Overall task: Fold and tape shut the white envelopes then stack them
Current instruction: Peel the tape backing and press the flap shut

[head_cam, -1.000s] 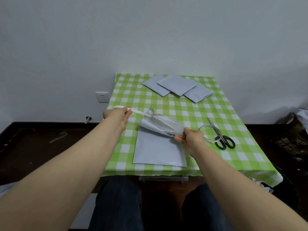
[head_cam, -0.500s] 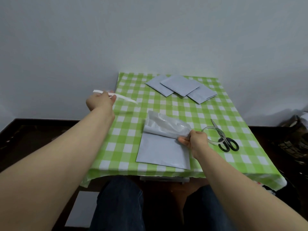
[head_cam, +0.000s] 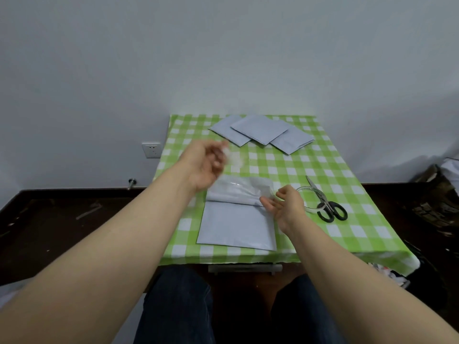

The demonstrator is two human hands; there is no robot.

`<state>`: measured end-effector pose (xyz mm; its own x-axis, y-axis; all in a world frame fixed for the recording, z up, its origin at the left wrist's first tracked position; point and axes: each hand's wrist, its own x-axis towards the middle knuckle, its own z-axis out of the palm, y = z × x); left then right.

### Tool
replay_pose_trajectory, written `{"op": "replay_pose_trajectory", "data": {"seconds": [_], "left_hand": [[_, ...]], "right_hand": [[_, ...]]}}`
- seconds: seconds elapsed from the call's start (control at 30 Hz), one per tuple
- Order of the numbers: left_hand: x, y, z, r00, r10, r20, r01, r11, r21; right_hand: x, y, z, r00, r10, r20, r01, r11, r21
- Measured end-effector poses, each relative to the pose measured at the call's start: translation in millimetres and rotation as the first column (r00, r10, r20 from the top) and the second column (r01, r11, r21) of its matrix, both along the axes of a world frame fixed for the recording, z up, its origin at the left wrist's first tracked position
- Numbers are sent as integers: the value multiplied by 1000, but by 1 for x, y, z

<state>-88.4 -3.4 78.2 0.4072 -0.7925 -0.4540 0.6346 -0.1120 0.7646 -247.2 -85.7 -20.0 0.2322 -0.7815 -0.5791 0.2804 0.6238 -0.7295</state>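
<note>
A white envelope (head_cam: 236,225) lies at the table's near edge, its shiny flap (head_cam: 238,191) folded down over its top. My right hand (head_cam: 285,204) hovers at the flap's right end with relaxed fingers, holding nothing. My left hand (head_cam: 205,165) is blurred above the table, just left of the flap, fingers curled. A pale blur at its fingertips looks like the peeled white strip (head_cam: 232,157). Three folded white envelopes (head_cam: 260,131) overlap at the table's far edge.
A clear tape roll (head_cam: 313,199) and black-handled scissors (head_cam: 331,211) lie right of my right hand on the green checked tablecloth (head_cam: 310,167). A wall socket (head_cam: 151,149) is on the left wall. Bags (head_cam: 439,192) sit on the dark floor at right.
My left hand swung from out beyond the table's left edge back over the table, strip with it. My right hand let go of the flap and opened.
</note>
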Motion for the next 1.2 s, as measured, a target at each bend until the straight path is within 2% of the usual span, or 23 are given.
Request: {"op": "replay_pose_trajectory", "data": {"seconds": [0.07, 0.1, 0.2, 0.27, 0.3, 0.33, 0.37, 0.4, 0.43, 0.5, 0.57, 0.67, 0.7, 0.73, 0.8, 0.87, 0.9, 1.0, 1.07, 1.2], "left_hand": [[-6, 8, -21, 948, -319, -11, 318, 939, 132], [-10, 10, -32, 925, -379, -11, 375, 911, 173], [-18, 5, -60, 959, -281, -26, 279, 933, 229], [-21, 0, -74, 977, -203, -63, 212, 952, 222], [-22, -3, -80, 979, -186, -79, 199, 954, 226], [-22, -5, -86, 982, -170, -81, 185, 955, 231], [-22, -7, -89, 984, -158, -76, 172, 956, 237], [-21, -8, -91, 986, -149, -71, 161, 957, 239], [-22, -9, -91, 988, -139, -69, 152, 959, 238], [-22, -10, -92, 991, -113, -76, 128, 964, 232], [-19, -8, -93, 993, -69, -97, 89, 971, 220], [-8, -3, -96, 995, 19, -103, 4, 975, 223], [-5, -2, -97, 995, 32, -91, -10, 974, 225], [-4, -1, -97, 996, 32, -80, -14, 975, 223], [-6, -3, -95, 998, 19, -67, -5, 978, 210], [-11, -6, -90, 998, 7, -61, 4, 982, 191], [-14, -7, -87, 998, 4, -62, 8, 982, 188], [-20, -9, -80, 997, -17, -69, 30, 981, 193], [-22, -9, -75, 996, -48, -70, 60, 981, 185], [-29, -12, -62, 992, -105, -76, 115, 983, 141]], "right_hand": [[0, -1, 0, 999, 17, -37, -17, 1000, 8], [0, -2, 0, 998, 20, -56, -19, 1000, 5], [1, -3, -1, 993, 37, -112, -39, 999, -11], [1, 0, -4, 974, 97, -205, -122, 986, -113], [-1, 1, -8, 931, 110, -349, -209, 942, -261], [-5, 3, -11, 855, 65, -515, -330, 834, -442], [-9, 5, -13, 765, -3, -644, -483, 659, -576], [-10, 7, -16, 695, -47, -718, -615, 480, -626], [-10, 9, -17, 619, -32, -784, -727, 355, -588], [-11, 8, -20, 438, 72, -896, -878, 252, -408], [-16, 4, -21, 284, 117, -952, -935, 253, -248], [-25, -3, -15, 191, 115, -975, -947, 283, -152], [-25, -3, -13, 197, 131, -972, -942, 301, -151], [-25, -2, -11, 244, 142, -959, -924, 334, -186], [-21, 1, -7, 440, 168, -882, -830, 451, -328], [-14, 5, -2, 611, 268, -745, -729, 558, -397], [-11, 7, 1, 644, 329, -691, -714, 582, -389], [-9, 13, 7, 673, 437, -596, -720, 570, -395], [-13, 8, 6, 752, 379, -539, -635, 635, -440], [-37, -18, 6, 923, 110, -368, -275, 858, -434]]}}
